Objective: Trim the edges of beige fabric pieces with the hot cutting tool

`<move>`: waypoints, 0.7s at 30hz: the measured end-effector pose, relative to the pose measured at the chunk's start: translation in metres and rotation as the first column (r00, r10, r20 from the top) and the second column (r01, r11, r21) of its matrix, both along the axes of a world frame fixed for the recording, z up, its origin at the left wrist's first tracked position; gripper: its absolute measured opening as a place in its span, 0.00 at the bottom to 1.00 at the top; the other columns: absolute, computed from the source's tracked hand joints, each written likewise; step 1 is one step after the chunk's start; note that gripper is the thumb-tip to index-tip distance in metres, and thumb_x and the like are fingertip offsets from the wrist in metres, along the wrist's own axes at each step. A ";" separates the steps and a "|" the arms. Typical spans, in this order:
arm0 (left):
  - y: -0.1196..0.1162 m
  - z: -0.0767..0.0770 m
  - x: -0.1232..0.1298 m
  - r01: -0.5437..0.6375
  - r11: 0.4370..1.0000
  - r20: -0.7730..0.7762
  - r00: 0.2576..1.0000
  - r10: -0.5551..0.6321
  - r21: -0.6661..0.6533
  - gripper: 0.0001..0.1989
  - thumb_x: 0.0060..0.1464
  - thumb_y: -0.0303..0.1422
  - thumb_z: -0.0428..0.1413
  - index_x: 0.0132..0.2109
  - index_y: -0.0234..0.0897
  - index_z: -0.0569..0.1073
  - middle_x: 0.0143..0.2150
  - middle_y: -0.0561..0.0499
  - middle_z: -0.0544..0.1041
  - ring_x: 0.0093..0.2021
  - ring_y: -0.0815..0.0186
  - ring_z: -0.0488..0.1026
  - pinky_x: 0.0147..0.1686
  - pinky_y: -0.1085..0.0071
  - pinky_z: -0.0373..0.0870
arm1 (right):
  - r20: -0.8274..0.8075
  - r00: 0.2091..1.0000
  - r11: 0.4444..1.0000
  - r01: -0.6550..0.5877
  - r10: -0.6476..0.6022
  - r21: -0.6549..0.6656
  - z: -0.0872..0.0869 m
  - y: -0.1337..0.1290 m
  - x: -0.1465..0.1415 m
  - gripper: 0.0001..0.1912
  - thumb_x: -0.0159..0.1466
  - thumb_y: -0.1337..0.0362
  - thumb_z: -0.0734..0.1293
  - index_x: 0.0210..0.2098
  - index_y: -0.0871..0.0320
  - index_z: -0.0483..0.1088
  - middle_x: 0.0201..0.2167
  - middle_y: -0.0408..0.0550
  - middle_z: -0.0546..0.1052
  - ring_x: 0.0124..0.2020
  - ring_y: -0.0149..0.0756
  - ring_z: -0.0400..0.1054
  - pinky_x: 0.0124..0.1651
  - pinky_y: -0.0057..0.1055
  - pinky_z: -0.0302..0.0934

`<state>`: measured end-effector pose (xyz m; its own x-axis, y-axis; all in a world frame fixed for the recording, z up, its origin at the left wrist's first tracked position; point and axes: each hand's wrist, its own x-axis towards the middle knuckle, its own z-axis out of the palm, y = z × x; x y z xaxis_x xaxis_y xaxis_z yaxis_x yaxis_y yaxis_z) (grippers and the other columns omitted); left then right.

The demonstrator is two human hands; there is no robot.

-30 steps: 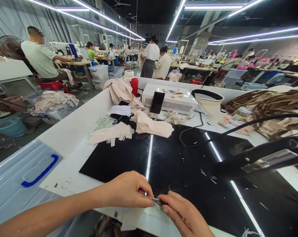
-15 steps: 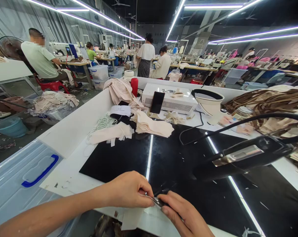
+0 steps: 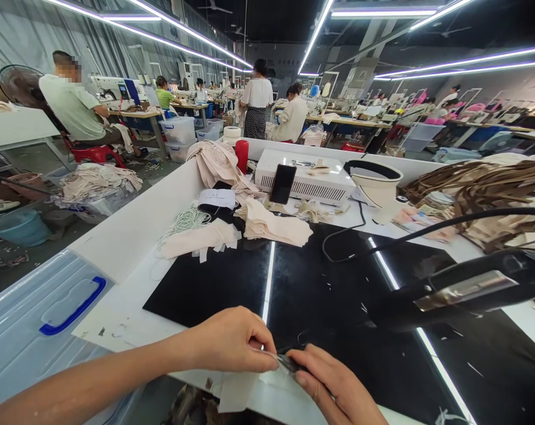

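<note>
Low in the middle of the head view, my left hand pinches the edge of a pale cream fabric piece, which hangs down over the table's front edge. Close against it, my right hand is closed on small dark metal thread snips, their tips pointing left at the fabric edge by my left fingers. My right fingers cover most of the snips. Both hands are at the near edge of a black mat. A thin loop of thread seems to lie just beyond the snips.
A black corded tool with a metal plate juts in from the right over the mat. Stacked cream pieces, a phone, a white vented box and a red thread spool stand behind. A lidded plastic bin is at left.
The black corded tool has shifted to the right. The snips' tips have turned slightly at the fabric edge while both hands stay nearly in place. A standing co-worker has moved slightly left.
</note>
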<state>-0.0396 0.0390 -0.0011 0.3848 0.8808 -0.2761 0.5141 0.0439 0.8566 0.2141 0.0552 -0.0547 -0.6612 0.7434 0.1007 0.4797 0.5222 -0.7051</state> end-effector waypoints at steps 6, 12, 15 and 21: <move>-0.001 -0.004 0.002 0.021 0.999 -0.017 1.000 -0.021 0.026 0.03 0.53 0.31 0.65 0.31 0.38 0.82 0.26 0.58 0.67 0.28 0.74 0.64 0.26 0.77 0.56 | -0.007 1.000 1.000 -0.027 0.027 -0.014 0.004 -0.001 -0.007 0.27 0.74 0.42 0.56 0.50 0.48 0.81 0.42 0.49 0.84 0.41 0.38 0.81 0.43 0.26 0.74; -0.002 -0.002 0.003 0.024 0.999 -0.020 1.000 -0.023 0.032 0.05 0.53 0.31 0.65 0.30 0.37 0.81 0.26 0.59 0.66 0.27 0.75 0.63 0.25 0.77 0.54 | -0.005 0.999 0.999 -0.032 0.032 -0.027 0.008 -0.001 -0.011 0.26 0.74 0.43 0.57 0.51 0.48 0.80 0.41 0.49 0.83 0.40 0.38 0.80 0.42 0.26 0.74; -0.002 -0.001 0.003 0.022 1.000 -0.015 1.000 -0.022 0.017 0.06 0.52 0.30 0.65 0.28 0.36 0.79 0.26 0.59 0.66 0.26 0.75 0.63 0.25 0.77 0.54 | -0.003 1.000 0.997 -0.028 0.028 -0.072 0.008 -0.001 -0.011 0.24 0.75 0.44 0.57 0.50 0.48 0.81 0.39 0.47 0.82 0.40 0.37 0.79 0.43 0.26 0.74; -0.003 -0.003 0.003 0.018 1.000 0.007 1.000 -0.018 0.012 0.05 0.52 0.30 0.65 0.29 0.37 0.80 0.26 0.58 0.67 0.27 0.74 0.64 0.26 0.77 0.55 | -0.020 0.999 0.990 -0.039 0.037 -0.134 0.004 -0.001 -0.011 0.24 0.74 0.44 0.58 0.51 0.49 0.80 0.41 0.48 0.82 0.44 0.38 0.79 0.46 0.27 0.72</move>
<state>-0.0370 0.0364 -0.0038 0.4026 0.8770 -0.2624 0.5083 0.0243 0.8608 0.2030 0.0540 -0.0507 -0.6882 0.7254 0.0138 0.4483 0.4401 -0.7780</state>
